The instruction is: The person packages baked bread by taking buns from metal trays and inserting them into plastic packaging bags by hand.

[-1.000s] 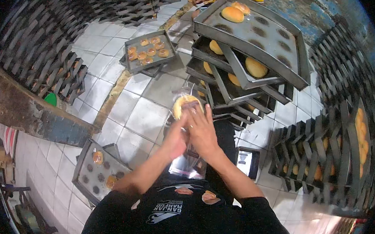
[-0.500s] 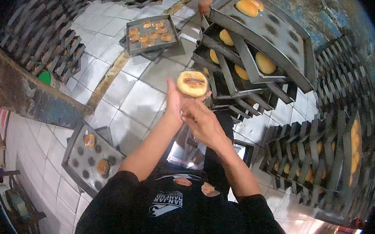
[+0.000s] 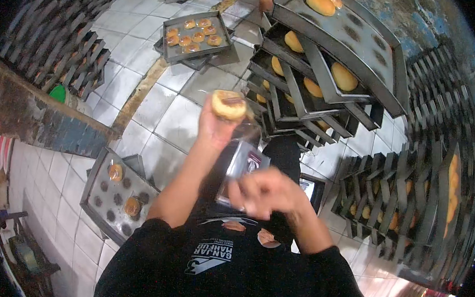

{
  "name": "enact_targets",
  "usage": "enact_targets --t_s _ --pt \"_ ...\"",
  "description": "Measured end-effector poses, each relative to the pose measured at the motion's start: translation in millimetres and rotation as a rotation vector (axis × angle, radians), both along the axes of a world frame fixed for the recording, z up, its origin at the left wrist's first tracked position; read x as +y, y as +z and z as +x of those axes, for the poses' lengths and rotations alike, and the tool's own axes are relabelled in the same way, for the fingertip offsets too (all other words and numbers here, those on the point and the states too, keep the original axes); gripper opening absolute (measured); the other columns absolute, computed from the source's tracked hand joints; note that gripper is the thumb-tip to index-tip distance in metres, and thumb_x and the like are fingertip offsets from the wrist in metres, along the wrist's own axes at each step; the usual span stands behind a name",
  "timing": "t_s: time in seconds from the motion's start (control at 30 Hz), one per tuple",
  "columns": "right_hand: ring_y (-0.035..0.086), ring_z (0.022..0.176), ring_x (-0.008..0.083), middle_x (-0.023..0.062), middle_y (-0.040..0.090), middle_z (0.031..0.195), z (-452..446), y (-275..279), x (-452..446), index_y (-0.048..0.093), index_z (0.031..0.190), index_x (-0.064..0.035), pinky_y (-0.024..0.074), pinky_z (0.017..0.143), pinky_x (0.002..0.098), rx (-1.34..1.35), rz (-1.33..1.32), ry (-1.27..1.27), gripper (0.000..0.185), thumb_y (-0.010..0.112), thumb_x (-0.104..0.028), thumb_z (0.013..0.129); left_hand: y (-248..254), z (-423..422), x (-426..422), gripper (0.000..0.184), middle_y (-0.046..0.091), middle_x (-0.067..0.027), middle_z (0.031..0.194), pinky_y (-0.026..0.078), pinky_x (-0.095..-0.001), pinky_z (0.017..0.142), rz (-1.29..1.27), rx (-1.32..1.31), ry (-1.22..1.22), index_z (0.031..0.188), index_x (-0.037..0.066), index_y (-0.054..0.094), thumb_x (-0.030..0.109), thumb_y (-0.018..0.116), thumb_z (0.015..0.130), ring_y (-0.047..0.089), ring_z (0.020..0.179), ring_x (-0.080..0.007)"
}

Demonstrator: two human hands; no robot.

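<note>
A round golden bun (image 3: pixel 228 105) with a brown striped top rests in my left hand (image 3: pixel 215 129), whose fingers are wrapped under and around it. Below and to the right, my right hand (image 3: pixel 267 193) is blurred by motion over my lap, so its fingers are hard to read. Clear plastic packets (image 3: pixel 247 163) with dark printing lie on my lap, partly covered by that hand. Between the bun and the packets there is a blurred transparent film.
Stacked metal trays (image 3: pixel 364 33) with buns rise at front right. A tray of wrapped buns (image 3: pixel 197 33) sits ahead on the tiles, another tray (image 3: pixel 115 195) at left. More tray stacks (image 3: pixel 401 200) stand right. Someone's arm (image 3: pixel 267 2) shows behind the tall stack.
The bun and my left hand have shifted slightly left. My right hand has come away from my left hand and dropped down over the packets on my lap.
</note>
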State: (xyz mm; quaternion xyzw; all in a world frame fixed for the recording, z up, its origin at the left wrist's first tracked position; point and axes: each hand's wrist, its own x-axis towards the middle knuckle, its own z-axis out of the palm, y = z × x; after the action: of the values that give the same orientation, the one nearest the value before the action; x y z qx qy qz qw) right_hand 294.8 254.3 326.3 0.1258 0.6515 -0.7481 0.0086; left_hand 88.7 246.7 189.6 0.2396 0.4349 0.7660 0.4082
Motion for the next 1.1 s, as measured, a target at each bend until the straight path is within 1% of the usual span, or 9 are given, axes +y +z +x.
enact_targets --t_s 0.07,0.2,0.4,0.47,0.57,0.6,0.93,1.07,1.1 --pt "0.061 0.078 0.0121 0.0053 0.061 0.080 7 -17 -5 0.050 0.077 -0.0090 0.0495 0.068 0.0279 0.198 0.029 -0.110 0.028 0.074 -0.005 0.090 -5 -21 -7 0.061 0.064 -0.0144 0.127 0.051 -0.0553 0.098 0.096 -0.728 -0.003 0.132 0.009 0.056 0.059 0.033 0.106 0.063 0.115 -0.0315" --pt "0.062 0.086 0.0117 0.0068 0.066 0.100 -28 -56 10 0.053 0.093 -0.0002 0.0508 0.068 0.0257 0.245 0.775 -0.480 0.023 0.074 -0.008 0.091 3 20 -1 0.060 0.064 -0.0130 0.126 0.054 -0.0485 0.097 0.065 -0.668 -0.049 0.132 0.008 0.056 0.057 0.035 0.106 0.064 0.113 -0.0291" --pt "0.065 0.081 0.0122 0.0068 0.064 0.089 15 -31 8 0.054 0.091 -0.0047 0.0533 0.069 0.0282 0.052 -0.065 -0.072 0.021 0.073 -0.014 0.095 8 0 -4 0.055 0.064 -0.0130 0.128 0.053 -0.0484 0.100 -0.029 -0.631 0.093 0.133 0.008 0.056 0.053 0.038 0.108 0.063 0.118 -0.0295" --pt "0.066 0.085 0.0145 0.0108 0.066 0.100 12 -63 12 0.058 0.102 -0.0028 0.0543 0.071 0.0286 0.105 0.176 -0.468 0.023 0.076 -0.012 0.092 26 -3 -19 0.054 0.064 -0.0136 0.129 0.052 -0.0487 0.101 -0.074 -0.694 0.124 0.134 0.008 0.055 0.052 0.038 0.108 0.062 0.120 -0.0298" --pt "0.067 0.099 0.0317 0.0171 0.062 0.115 -2 -48 14 0.062 0.118 -0.0020 0.0572 0.079 0.0349 0.306 1.263 -0.637 0.043 0.081 -0.004 0.080 46 37 -52 0.055 0.064 -0.0114 0.131 0.052 -0.0445 0.101 -0.026 -0.721 -0.278 0.138 0.007 0.054 0.052 0.044 0.107 0.063 0.119 -0.0288" --pt "0.067 0.099 0.0338 0.0173 0.062 0.115 -3 -46 5 0.065 0.113 -0.0021 0.0575 0.079 0.0364 0.404 1.190 -0.588 0.037 0.081 -0.004 0.080 38 40 -58 0.057 0.064 -0.0107 0.131 0.052 -0.0429 0.101 -0.045 -0.714 -0.328 0.139 0.006 0.054 0.052 0.044 0.107 0.063 0.118 -0.0271" --pt "0.064 0.068 0.0333 0.0157 0.065 0.079 -25 -75 55 0.066 0.096 0.0021 0.0515 0.064 0.0380 0.116 1.103 -0.717 0.021 0.064 -0.019 0.099 26 28 -28 0.035 0.071 -0.0057 0.096 0.050 -0.0296 0.083 -0.130 0.630 0.112 0.098 0.001 0.073 0.030 0.056 0.107 0.064 0.090 -0.0128" --pt "0.050 0.055 0.0272 0.0123 0.052 0.065 -35 -48 71 0.057 0.079 0.0031 0.0418 0.056 0.0383 0.305 1.127 -0.765 0.032 0.063 -0.020 0.100 54 17 -16 0.037 0.070 -0.0045 0.086 0.048 -0.0266 0.071 -0.448 0.615 0.181 0.088 -0.003 0.069 0.028 0.060 0.105 0.061 0.076 -0.0100" --pt "0.047 0.055 0.0156 0.0048 0.046 0.060 -35 -55 84 0.056 0.075 -0.0005 0.0385 0.054 0.0325 0.017 0.856 -0.756 0.036 0.060 -0.023 0.102 44 13 -15 0.036 0.069 -0.0055 0.088 0.048 -0.0284 0.071 -0.379 0.582 0.219 0.087 -0.003 0.069 0.027 0.061 0.104 0.061 0.079 -0.0122"
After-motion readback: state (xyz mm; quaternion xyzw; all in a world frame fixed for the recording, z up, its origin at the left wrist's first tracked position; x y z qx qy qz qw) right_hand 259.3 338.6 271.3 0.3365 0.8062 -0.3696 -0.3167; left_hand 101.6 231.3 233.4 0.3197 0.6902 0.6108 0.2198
